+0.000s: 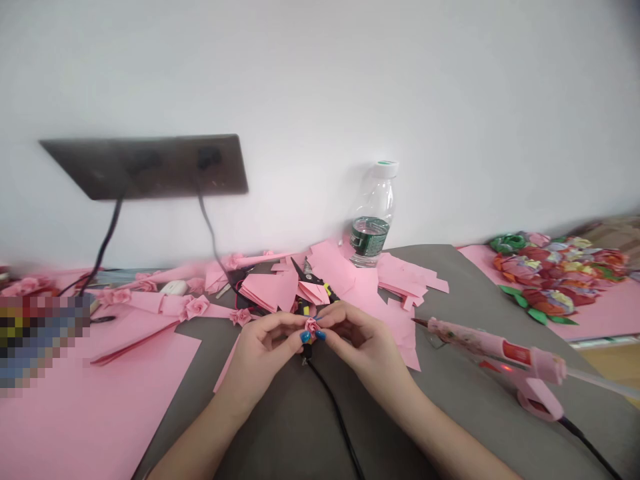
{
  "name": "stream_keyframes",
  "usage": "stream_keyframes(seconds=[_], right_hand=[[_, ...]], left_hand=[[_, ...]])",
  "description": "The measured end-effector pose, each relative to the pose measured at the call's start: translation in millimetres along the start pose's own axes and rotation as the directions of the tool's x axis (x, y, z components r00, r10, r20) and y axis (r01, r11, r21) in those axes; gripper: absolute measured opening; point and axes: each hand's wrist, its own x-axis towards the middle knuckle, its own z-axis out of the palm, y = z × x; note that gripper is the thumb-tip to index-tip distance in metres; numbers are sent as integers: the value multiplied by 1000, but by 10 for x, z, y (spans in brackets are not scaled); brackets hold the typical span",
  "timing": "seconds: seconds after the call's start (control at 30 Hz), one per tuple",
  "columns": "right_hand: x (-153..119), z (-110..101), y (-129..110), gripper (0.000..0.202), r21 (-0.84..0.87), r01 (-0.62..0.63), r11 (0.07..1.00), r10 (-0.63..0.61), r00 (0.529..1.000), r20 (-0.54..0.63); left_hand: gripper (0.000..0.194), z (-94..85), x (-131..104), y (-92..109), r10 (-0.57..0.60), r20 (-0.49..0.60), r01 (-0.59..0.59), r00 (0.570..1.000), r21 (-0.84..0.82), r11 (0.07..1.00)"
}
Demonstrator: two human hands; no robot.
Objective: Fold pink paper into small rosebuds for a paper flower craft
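Observation:
A small pink paper rose is pinched between both hands near the middle of the table. My left hand grips its left side between thumb and fingertips. From the right, my right hand holds it the same way, both thumbs on the near side. Just behind the fingers lie scissors or pliers with dark jaws and black-and-yellow handles, partly covered by pink paper pieces. Finished-looking paper roses lie to the left on pink paper strips.
A pink glue gun with a lit red light lies at right. A plastic bottle stands against the wall. Colourful paper flowers are at far right. Large pink sheets cover the left. A black cable runs toward me.

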Motion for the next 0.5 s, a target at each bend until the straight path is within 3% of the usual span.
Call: stream_keyframes(seconds=[0.2, 0.5], right_hand=[[4, 5, -7, 19, -32, 44, 999, -44, 999, 18], [-3, 0, -72, 16, 56, -77, 995, 74, 996, 50]], left_hand=[[13, 3, 0, -18, 31, -11, -31, 999, -8, 999], [15, 29, -21, 29, 90, -32, -90, 995, 16, 996]])
